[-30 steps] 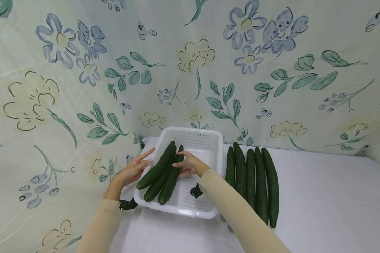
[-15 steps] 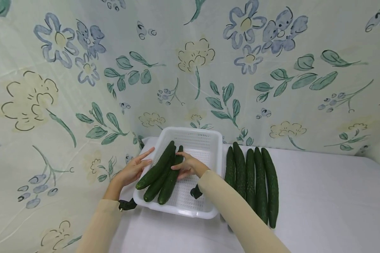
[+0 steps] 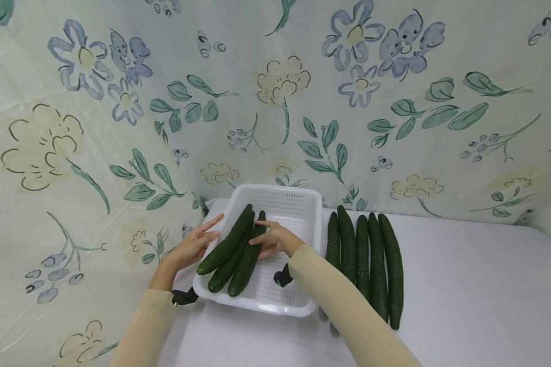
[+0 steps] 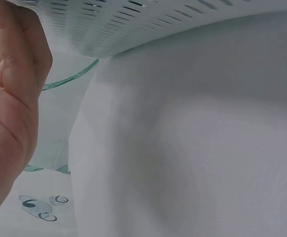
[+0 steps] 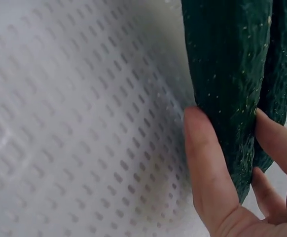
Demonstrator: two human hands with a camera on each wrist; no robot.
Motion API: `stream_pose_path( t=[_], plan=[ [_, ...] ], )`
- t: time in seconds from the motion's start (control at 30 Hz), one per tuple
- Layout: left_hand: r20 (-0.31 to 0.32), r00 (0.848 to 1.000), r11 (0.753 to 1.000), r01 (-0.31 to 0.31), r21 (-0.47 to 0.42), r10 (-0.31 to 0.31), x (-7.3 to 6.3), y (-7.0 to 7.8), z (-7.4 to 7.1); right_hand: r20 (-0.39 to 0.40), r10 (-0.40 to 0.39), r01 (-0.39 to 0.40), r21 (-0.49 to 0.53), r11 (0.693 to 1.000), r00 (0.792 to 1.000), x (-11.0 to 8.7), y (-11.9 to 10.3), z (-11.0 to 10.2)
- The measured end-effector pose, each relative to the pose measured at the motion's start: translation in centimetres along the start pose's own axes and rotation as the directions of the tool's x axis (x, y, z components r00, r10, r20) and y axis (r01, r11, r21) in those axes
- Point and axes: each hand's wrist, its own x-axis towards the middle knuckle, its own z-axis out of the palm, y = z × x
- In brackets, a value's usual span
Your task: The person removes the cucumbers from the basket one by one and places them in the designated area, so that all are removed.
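Three dark green cucumbers lie slanted along the left side of a white slotted plastic basket (image 3: 277, 308). My right hand (image 3: 277, 240) holds the rightmost cucumber (image 3: 244, 270) near its upper half. In the right wrist view, the thumb lies along one side of this cucumber (image 5: 227, 64) and fingertips meet its other side. The middle cucumber (image 3: 222, 280) and the left cucumber (image 3: 225, 250) rest against each other beside it. At the basket's left wall is my left hand (image 3: 193, 250), fingers extended along the outside of the rim; the left wrist view shows the hand (image 4: 10, 103) below the slotted wall.
Right of the basket, several more cucumbers (image 3: 362, 255) lie in a row on the white tablecloth (image 3: 468, 285), partly covered by my right sleeve (image 3: 335, 300). A floral curtain (image 3: 275, 117) hangs behind the table and along the left. Black wrist mounts sit under both wrists.
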Motion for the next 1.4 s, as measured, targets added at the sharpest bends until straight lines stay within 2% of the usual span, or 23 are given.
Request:
stream_pose_path(
  t=[0.53, 0.77, 1.0, 1.4],
  plan=[
    [-0.029, 0.999, 0.999, 0.018, 0.038, -0.017, 0.0, 0.1, -0.1, 0.004, -0.003, 0.003, 0.083, 0.997, 1.000, -0.9, -0.9, -0.5],
    [-0.024, 1.000, 0.998, 0.005, 0.057, -0.004, 0.0, 0.1, -0.1, 0.019, -0.040, 0.038, 0.098, 0.994, 0.999, -1.5, -1.2, -0.9],
    [-0.012, 1.000, 0.999, 0.003, 0.035, -0.003, -0.1, 0.0, -0.1, 0.026, -0.070, 0.067, 0.089, 0.994, 0.997, -2.2, -1.2, -1.8],
    [0.000, 1.000, 0.999, -0.016, 0.031, 0.016, -0.1, -0.1, -0.1, -0.003, -0.131, 0.130, 0.113, 0.985, 0.991, -3.5, -1.4, -3.5]
  ],
)
